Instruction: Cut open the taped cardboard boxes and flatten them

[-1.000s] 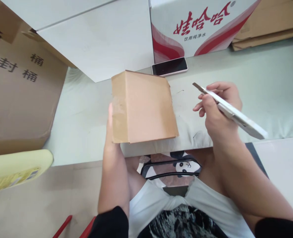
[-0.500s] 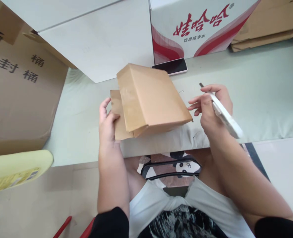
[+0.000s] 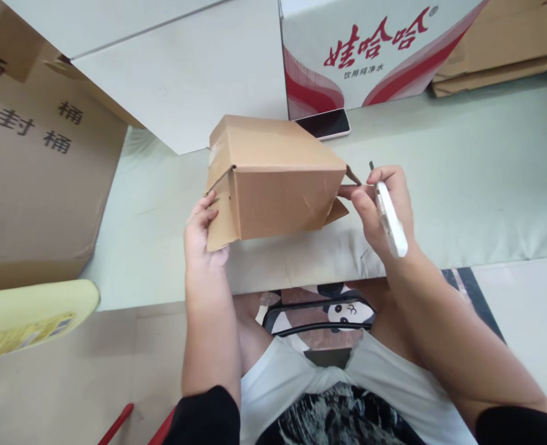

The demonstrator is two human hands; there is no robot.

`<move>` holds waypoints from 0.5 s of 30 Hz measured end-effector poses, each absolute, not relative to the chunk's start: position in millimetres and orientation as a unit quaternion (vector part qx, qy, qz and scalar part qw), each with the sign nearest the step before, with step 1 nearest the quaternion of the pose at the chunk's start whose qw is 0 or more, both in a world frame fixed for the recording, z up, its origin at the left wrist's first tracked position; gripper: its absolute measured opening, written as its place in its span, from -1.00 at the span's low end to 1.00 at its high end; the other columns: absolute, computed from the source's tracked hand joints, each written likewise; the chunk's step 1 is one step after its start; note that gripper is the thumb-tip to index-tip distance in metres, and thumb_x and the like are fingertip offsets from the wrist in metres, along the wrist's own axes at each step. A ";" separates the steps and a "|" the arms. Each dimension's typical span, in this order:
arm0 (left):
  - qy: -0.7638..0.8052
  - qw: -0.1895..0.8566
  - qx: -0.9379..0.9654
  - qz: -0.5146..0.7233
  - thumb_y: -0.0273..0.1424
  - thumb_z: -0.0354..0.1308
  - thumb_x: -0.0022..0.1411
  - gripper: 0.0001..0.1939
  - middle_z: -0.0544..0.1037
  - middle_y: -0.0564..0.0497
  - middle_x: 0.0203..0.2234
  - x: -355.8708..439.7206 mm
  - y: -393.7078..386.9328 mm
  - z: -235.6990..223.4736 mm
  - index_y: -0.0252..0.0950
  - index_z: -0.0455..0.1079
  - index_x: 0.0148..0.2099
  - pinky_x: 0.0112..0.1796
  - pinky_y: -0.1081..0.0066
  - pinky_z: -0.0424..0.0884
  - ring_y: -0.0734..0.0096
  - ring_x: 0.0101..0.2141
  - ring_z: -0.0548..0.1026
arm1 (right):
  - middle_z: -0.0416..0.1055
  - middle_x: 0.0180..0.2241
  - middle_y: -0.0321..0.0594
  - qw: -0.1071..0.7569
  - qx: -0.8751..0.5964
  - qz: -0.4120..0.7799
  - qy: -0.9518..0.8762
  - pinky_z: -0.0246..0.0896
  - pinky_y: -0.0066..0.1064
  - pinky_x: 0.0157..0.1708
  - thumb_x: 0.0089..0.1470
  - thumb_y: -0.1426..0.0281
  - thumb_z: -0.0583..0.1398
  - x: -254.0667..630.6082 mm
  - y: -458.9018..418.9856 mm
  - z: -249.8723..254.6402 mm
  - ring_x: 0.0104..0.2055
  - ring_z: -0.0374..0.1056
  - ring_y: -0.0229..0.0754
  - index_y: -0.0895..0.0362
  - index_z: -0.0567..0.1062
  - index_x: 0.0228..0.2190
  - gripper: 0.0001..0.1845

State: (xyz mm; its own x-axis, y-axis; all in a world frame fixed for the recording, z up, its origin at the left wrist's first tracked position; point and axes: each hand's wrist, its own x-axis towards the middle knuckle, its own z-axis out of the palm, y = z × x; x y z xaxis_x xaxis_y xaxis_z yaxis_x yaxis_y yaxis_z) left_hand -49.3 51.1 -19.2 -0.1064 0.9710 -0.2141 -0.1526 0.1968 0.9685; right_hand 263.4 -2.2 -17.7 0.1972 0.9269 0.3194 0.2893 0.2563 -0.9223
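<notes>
A small brown cardboard box (image 3: 287, 199) is tilted above the cloth-covered table in front of me, its flaps loose at both ends. My left hand (image 3: 204, 232) is closed on the flap at its left end, fingers over the edge. At the right end, my right hand (image 3: 387, 207) holds a white utility knife (image 3: 390, 222) with its short dark blade pointing away from me. Some fingers of that hand reach the box's right flap; whether they grip it I cannot tell.
Behind the box, a phone (image 3: 327, 125) lies against a white and red carton (image 3: 370, 62). A large white box (image 3: 185, 86) and a big brown carton (image 3: 46, 154) stand left. Flattened cardboard (image 3: 505, 49) lies back right. A yellow-green object (image 3: 36, 309) juts in at left.
The box has rolled so its near side now faces me. My right hand has moved left to its right end, with the knife turned more upright.
</notes>
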 end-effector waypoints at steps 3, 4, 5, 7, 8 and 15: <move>0.549 0.540 0.373 0.517 -0.29 0.36 -0.03 -0.61 0.64 -0.08 -0.12 -40.6 49.4 -19.6 -0.20 0.53 -0.09 -0.27 0.24 0.56 0.13 -0.20 0.63 | 0.44 -0.24 -0.24 0.559 -0.482 0.322 -0.592 0.40 -0.12 -0.23 0.20 -0.03 0.18 258.8 1.3 -24.8 -0.21 0.49 -0.02 -0.10 0.04 -0.17 -0.54; 0.548 0.540 0.371 0.521 -0.33 0.35 -0.06 -0.61 0.66 -0.08 -0.15 -36.6 48.5 -18.6 -0.22 0.55 -0.10 -0.29 0.26 0.56 0.15 -0.23 0.63 | 0.39 -0.24 -0.25 0.559 -0.473 0.335 -0.594 0.40 -0.13 -0.27 0.18 -0.04 0.18 258.2 2.7 -28.0 -0.25 0.47 -0.04 -0.11 0.02 -0.16 -0.52; 0.546 0.542 0.368 0.522 -0.37 0.33 -0.09 -0.61 0.67 -0.08 -0.18 -32.5 47.5 -17.2 -0.23 0.56 -0.12 -0.32 0.28 0.56 0.18 -0.27 0.63 | 0.35 -0.26 -0.27 0.558 -0.470 0.343 -0.592 0.38 -0.16 -0.32 0.18 -0.03 0.19 258.1 4.1 -31.5 -0.29 0.44 -0.06 -0.11 0.02 -0.15 -0.51; 0.545 0.556 0.356 0.517 -0.43 0.30 -0.13 -0.61 0.69 -0.06 -0.25 -25.6 45.4 -13.2 -0.25 0.59 -0.14 -0.39 0.35 0.55 0.26 -0.37 0.62 | 0.28 -0.30 -0.30 0.565 -0.471 0.344 -0.584 0.34 -0.22 -0.41 0.17 0.00 0.21 259.5 6.8 -38.4 -0.35 0.37 -0.10 -0.12 0.03 -0.14 -0.52; 0.546 0.562 0.347 0.516 -0.46 0.30 -0.14 -0.61 0.69 -0.05 -0.27 -23.2 44.4 -11.2 -0.25 0.60 -0.16 -0.43 0.37 0.54 0.29 -0.41 0.60 | 0.26 -0.30 -0.31 0.568 -0.474 0.342 -0.579 0.31 -0.24 -0.44 0.17 0.02 0.21 260.7 8.0 -41.4 -0.36 0.36 -0.11 -0.12 0.03 -0.14 -0.52; 0.569 0.559 0.366 0.479 -0.48 0.25 -0.03 -0.60 0.69 -0.06 -0.27 -25.0 42.1 -11.7 -0.21 0.59 -0.07 -0.36 0.27 0.59 0.21 -0.35 0.64 | 0.30 -0.17 -0.26 0.567 -0.484 0.365 -0.558 0.35 -0.30 -0.52 0.12 0.06 0.28 268.9 13.9 -49.8 -0.31 0.39 -0.13 -0.12 0.03 -0.13 -0.46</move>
